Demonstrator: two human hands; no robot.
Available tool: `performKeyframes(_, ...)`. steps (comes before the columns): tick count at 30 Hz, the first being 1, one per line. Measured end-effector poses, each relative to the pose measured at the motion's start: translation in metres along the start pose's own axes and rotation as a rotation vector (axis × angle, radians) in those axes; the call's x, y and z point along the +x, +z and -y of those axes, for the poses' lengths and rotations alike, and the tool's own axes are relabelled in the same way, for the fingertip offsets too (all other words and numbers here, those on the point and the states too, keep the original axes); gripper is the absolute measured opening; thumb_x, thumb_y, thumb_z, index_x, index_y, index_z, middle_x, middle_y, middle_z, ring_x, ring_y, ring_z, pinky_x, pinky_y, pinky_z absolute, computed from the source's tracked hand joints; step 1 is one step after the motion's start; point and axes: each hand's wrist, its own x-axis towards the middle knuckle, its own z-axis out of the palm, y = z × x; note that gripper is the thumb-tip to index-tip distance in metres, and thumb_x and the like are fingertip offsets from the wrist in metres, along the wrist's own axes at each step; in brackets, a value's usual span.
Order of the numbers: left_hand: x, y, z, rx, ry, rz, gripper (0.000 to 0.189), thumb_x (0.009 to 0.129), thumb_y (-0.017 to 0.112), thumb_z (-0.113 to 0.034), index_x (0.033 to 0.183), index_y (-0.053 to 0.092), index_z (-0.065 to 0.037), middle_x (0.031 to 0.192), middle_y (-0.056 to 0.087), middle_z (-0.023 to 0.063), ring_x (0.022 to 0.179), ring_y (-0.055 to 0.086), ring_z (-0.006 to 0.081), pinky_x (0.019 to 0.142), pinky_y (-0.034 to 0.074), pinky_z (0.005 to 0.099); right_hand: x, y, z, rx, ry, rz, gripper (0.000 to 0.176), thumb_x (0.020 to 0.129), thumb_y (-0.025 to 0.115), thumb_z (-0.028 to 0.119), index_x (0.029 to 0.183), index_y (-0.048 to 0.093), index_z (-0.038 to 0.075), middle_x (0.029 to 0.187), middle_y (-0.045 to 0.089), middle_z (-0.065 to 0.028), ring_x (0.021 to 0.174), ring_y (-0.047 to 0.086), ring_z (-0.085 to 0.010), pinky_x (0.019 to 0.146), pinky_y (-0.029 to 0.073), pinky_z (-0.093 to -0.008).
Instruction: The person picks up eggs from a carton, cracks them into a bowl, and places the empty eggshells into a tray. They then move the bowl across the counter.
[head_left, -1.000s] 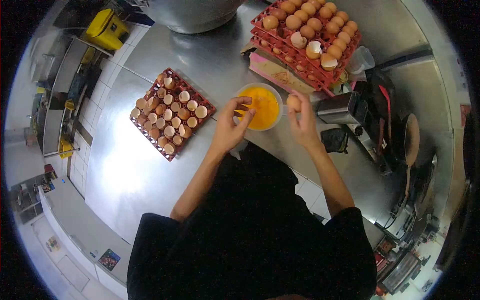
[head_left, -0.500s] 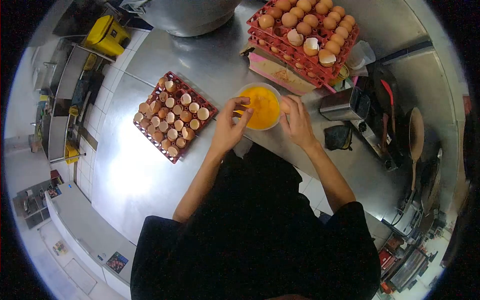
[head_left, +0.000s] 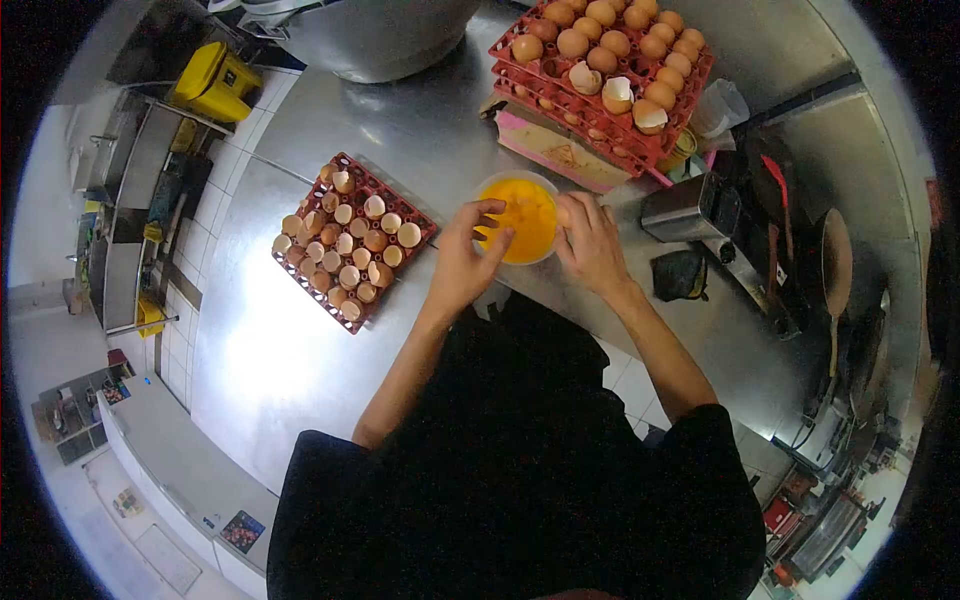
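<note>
A round bowl of yolks and raw egg (head_left: 520, 215) stands near the front edge of the steel table. Over its left rim, my left hand (head_left: 466, 250) reaches in with thumb and fingers curved apart, and nothing shows between them. My right hand (head_left: 595, 245) is at the right rim, fingers closed around a brown egg (head_left: 564, 213) mostly covered by them. To the left, a red egg tray (head_left: 395, 262) holds many cracked, hollow shells (head_left: 361, 258). Stacked red trays (head_left: 640, 160) at the back right carry whole brown eggs (head_left: 615, 43) and a few broken shells (head_left: 617, 95).
A large metal pot (head_left: 385, 40) stands at the back. The egg trays rest on a pink-edged box (head_left: 560, 160). On the right are a clear plastic cup (head_left: 718, 108), a metal container (head_left: 680, 208), a dark cloth-like item (head_left: 679, 275) and a pan (head_left: 836, 265).
My left thumb and fingers have moved a little farther over the bowl. My right hand stays at the rim with the egg. The whole view has shifted slightly.
</note>
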Motion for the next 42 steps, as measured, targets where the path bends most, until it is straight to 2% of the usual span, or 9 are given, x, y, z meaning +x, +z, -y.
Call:
performKeyframes(2, 0.003, 0.002, -0.011, 0.003, 0.043, 0.037, 0.040, 0.101, 0.075, -0.012, 0.138, 0.065, -0.002, 0.130, 0.072, 0.0142, 0.114, 0.072, 0.0241, 0.096, 0.057, 0.0377, 0.007, 0.004, 0.007, 0.006, -0.029, -0.020, 0.046, 0.098, 0.072, 0.012, 0.139, 0.057, 0.000, 0.128, 0.062, -0.0216, 0.114, 0.064, -0.0386, 0.099, 0.051, -0.0492)
performKeyframes(4, 0.004, 0.002, -0.016, 0.003, 0.082, 0.081, 0.041, 0.100, 0.075, -0.011, 0.138, 0.065, -0.002, 0.130, 0.072, 0.0150, 0.116, 0.072, 0.0250, 0.097, 0.057, 0.0385, 0.012, 0.014, 0.013, 0.668, 0.260, 0.069, 0.041, 0.103, 0.074, 0.018, 0.136, 0.059, 0.000, 0.122, 0.068, -0.0147, 0.112, 0.068, -0.0256, 0.096, 0.055, -0.0407)
performKeyframes(7, 0.010, 0.001, -0.009, -0.011, 0.220, 0.135, 0.040, 0.098, 0.076, -0.009, 0.136, 0.067, -0.001, 0.128, 0.073, 0.0162, 0.116, 0.074, 0.0260, 0.098, 0.059, 0.0381, 0.027, 0.012, 0.011, 1.081, 0.509, 0.350, 0.039, 0.106, 0.074, 0.024, 0.133, 0.062, -0.001, 0.120, 0.072, -0.0084, 0.108, 0.069, -0.0152, 0.092, 0.057, -0.0320)
performKeyframes(11, 0.006, -0.003, -0.001, -0.076, 0.054, 0.130, 0.039, 0.097, 0.077, -0.009, 0.133, 0.069, 0.001, 0.126, 0.074, 0.0179, 0.105, 0.079, 0.0268, 0.093, 0.062, 0.0373, 0.024, 0.027, -0.002, 1.122, 0.429, 0.381, 0.037, 0.108, 0.072, 0.025, 0.134, 0.064, -0.001, 0.119, 0.073, -0.0061, 0.105, 0.071, -0.0134, 0.090, 0.059, -0.0305)
performKeyframes(26, 0.006, 0.008, -0.003, 0.073, 0.001, 0.041, 0.040, 0.092, 0.081, -0.015, 0.127, 0.077, 0.004, 0.114, 0.081, 0.0222, 0.096, 0.083, 0.0292, 0.084, 0.066, 0.0380, 0.033, 0.006, 0.013, 0.669, 0.330, 0.419, 0.044, 0.094, 0.075, 0.013, 0.134, 0.068, -0.004, 0.112, 0.076, -0.0136, 0.100, 0.074, -0.0189, 0.089, 0.059, -0.0338)
performKeyframes(32, 0.009, 0.003, -0.009, 0.133, 0.016, 0.022, 0.038, 0.091, 0.080, -0.011, 0.127, 0.077, 0.001, 0.114, 0.081, 0.0207, 0.096, 0.083, 0.0305, 0.084, 0.066, 0.0384, 0.030, 0.007, -0.001, 0.572, 0.237, 0.382, 0.045, 0.092, 0.073, 0.015, 0.135, 0.068, -0.001, 0.112, 0.073, -0.0184, 0.098, 0.074, -0.0328, 0.091, 0.059, -0.0409)
performKeyframes(34, 0.009, -0.002, -0.007, 0.113, 0.006, 0.031, 0.038, 0.090, 0.080, -0.009, 0.126, 0.077, 0.001, 0.116, 0.081, 0.0190, 0.098, 0.083, 0.0306, 0.085, 0.066, 0.0386, 0.033, -0.004, 0.003, 0.434, -0.086, 0.222, 0.044, 0.092, 0.070, 0.012, 0.135, 0.067, 0.002, 0.121, 0.069, -0.0173, 0.105, 0.069, -0.0353, 0.096, 0.057, -0.0442)
performKeyframes(36, 0.010, -0.010, -0.004, 0.438, 0.257, 0.021, 0.039, 0.086, 0.080, -0.006, 0.125, 0.075, 0.000, 0.120, 0.080, 0.0149, 0.105, 0.080, 0.0309, 0.089, 0.065, 0.0393, 0.034, -0.013, 0.009, 0.216, -0.156, 0.177, 0.043, 0.091, 0.070, 0.009, 0.134, 0.067, 0.003, 0.123, 0.067, -0.0158, 0.109, 0.066, -0.0351, 0.099, 0.055, -0.0453)
performKeyframes(42, 0.008, -0.019, -0.011, 0.514, 0.282, -0.081, 0.041, 0.088, 0.080, -0.005, 0.128, 0.072, -0.002, 0.124, 0.079, 0.0118, 0.109, 0.079, 0.0277, 0.090, 0.065, 0.0394, 0.030, -0.021, 0.016, -0.066, -0.246, 0.007, 0.043, 0.085, 0.073, 0.001, 0.127, 0.067, 0.006, 0.127, 0.067, -0.0112, 0.116, 0.062, -0.0351, 0.104, 0.052, -0.0472)
